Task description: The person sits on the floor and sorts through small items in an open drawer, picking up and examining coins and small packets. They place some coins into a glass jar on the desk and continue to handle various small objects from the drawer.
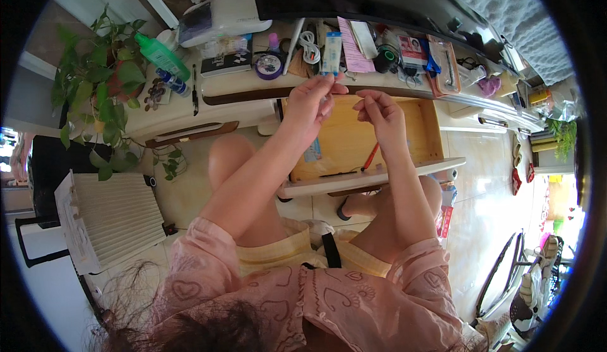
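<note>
My left hand (311, 104) is closed on the lower end of a small flat blue-and-white packet (332, 51), which stands up from the fingertips over the cabinet top. A short way to its right, my right hand (384, 117) has thumb and fingers pinched together; anything between them is too small to make out. Both hands are above an open wooden drawer (423, 134). Inside it lie a red pen (370, 156), a dark thin stick along the front, and a blue packet (312, 151) at the left, partly behind my left forearm.
The cabinet top (240, 85) is crowded: a white router (221, 20), a green bottle (163, 56), a roll of purple tape (269, 65), a coiled white cable (308, 48), pink paper (355, 51). A leafy plant (104, 86) stands left. My knees flank the drawer.
</note>
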`<state>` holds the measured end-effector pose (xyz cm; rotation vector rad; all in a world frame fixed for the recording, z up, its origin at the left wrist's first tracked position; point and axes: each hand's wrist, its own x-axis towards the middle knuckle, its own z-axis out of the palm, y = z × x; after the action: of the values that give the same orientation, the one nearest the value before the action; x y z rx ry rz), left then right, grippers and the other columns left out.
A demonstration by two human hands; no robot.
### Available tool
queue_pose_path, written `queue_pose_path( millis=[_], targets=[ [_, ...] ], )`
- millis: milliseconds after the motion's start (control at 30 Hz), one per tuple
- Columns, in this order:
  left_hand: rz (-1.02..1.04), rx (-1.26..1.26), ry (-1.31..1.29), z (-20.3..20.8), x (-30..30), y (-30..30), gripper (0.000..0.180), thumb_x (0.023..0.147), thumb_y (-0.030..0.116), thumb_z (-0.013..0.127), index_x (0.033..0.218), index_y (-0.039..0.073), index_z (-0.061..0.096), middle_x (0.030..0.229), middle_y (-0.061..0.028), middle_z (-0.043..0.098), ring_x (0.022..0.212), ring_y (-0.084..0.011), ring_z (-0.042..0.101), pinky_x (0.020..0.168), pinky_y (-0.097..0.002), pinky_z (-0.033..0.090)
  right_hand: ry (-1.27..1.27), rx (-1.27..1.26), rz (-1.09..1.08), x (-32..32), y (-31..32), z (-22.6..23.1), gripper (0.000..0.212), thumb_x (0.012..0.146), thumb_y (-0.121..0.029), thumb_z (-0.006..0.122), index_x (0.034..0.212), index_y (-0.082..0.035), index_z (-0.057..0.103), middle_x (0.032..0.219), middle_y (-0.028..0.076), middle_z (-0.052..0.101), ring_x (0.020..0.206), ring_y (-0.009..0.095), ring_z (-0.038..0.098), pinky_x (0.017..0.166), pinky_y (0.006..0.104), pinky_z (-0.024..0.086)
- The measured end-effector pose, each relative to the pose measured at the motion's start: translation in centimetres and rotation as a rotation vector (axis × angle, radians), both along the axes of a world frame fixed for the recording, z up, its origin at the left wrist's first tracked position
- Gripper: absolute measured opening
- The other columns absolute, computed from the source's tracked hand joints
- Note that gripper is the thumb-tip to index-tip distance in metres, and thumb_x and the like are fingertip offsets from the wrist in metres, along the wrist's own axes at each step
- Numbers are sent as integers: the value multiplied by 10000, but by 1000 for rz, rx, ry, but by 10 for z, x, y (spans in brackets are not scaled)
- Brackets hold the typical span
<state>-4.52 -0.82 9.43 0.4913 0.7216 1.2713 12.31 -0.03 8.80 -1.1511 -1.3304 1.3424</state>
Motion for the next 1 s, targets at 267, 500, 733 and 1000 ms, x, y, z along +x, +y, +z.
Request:
queue_pose_path(
  millis=[267, 500, 733, 1000],
  targets=[
    [86, -119, -232, 1, 15, 24, 264, 888, 266, 505, 1031, 50, 555, 868, -64, 594, 443, -24, 333, 385, -164, 244, -31, -63, 28, 20, -12, -11, 194, 892, -115, 467, 987, 12, 577, 760, 40, 607, 643, 69, 521, 625, 203, 450],
    [67, -108, -346, 5, 16, 39, 272, 916, 261, 436, 977, 20, 547, 860, -88, 600, 431, -30, 337, 380, -164, 236, -65, -78, 16, 33, -17, -13, 200, 893, -117, 464, 993, 16, 575, 763, 36, 607, 649, 67, 522, 630, 201, 450],
    [-38, -52, -324, 4, 21, 30, 263, 886, 272, 497, 933, 21, 560, 704, -24, 546, 424, -38, 327, 390, -175, 230, -142, -54, -15, 55, -14, -24, 209, 887, -137, 480, 974, 24, 582, 756, 53, 616, 635, 74, 538, 605, 207, 455],
    [-416, -94, 35, -26, 52, -2, 320, 905, 352, 443, 755, 79, 516, 517, 33, 395, 413, -60, 288, 394, -196, 207, -570, -25, -98, 162, 41, -79, 172, 839, -125, 532, 942, -11, 610, 755, 73, 641, 640, 120, 605, 574, 252, 488]
  ],
)
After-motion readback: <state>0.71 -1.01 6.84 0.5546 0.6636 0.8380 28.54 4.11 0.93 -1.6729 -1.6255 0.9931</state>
